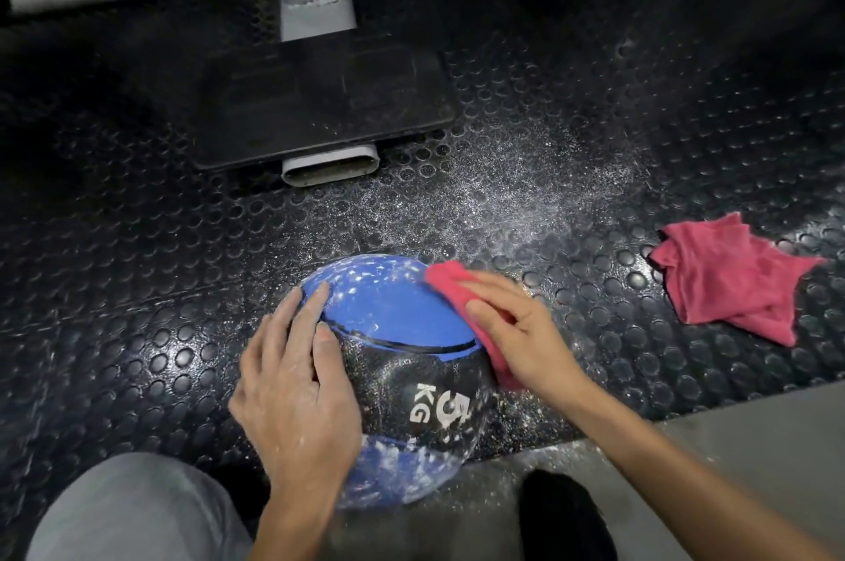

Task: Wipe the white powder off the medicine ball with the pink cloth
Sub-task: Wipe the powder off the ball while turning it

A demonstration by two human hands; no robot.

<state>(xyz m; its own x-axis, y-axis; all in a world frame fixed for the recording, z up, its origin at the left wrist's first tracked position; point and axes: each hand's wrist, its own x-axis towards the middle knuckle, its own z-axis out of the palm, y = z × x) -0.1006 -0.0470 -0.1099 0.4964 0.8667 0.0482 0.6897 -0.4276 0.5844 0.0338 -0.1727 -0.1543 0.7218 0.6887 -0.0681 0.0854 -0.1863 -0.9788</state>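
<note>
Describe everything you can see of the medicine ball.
The medicine ball is round, with blue panels and a black textured band marked 5 KG in white. Specks of white powder cover its far and near blue parts; the middle panel looks mostly clean. It sits on the studded black floor mat. The left hand rests flat on its left side; the right hand presses a pink cloth against its right side.

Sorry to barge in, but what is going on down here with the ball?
A person is wiping a blue and black medicine ball that sits on the studded floor. The left hand lies flat on its left side, and the right hand presses a pink cloth against its upper right. White powder speckles the ball and the floor. A second pink cloth lies farther right.
</note>
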